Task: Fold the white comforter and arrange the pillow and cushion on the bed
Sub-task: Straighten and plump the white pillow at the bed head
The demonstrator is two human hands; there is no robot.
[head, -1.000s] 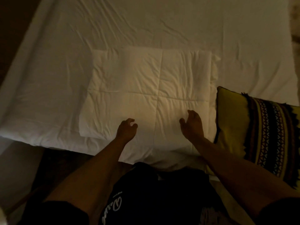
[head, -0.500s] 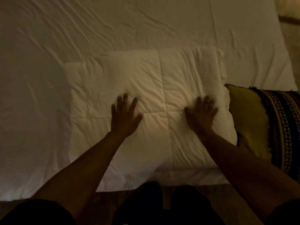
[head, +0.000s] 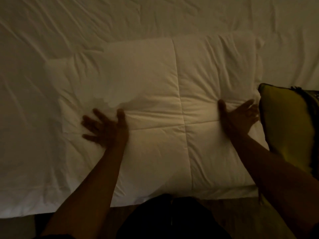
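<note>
The white comforter (head: 164,94) lies folded into a thick quilted rectangle on the bed, near its front edge. My left hand (head: 105,128) lies flat on its left part with the fingers spread. My right hand (head: 238,118) presses flat on its right part, fingers straight and pointing toward the cushion. A yellow-green cushion (head: 286,125) with a dark patterned band stands tilted against the comforter's right side, touching my right forearm. No pillow is in view.
The bed's white wrinkled sheet (head: 120,21) stretches far behind and to the left of the comforter. The mattress's front edge (head: 25,211) runs along the bottom, with dark floor below it and my dark clothing at the bottom centre.
Both hands have slid apart across the comforter, the left one leftward and the right one toward the cushion. The camera has moved closer over the bed.
</note>
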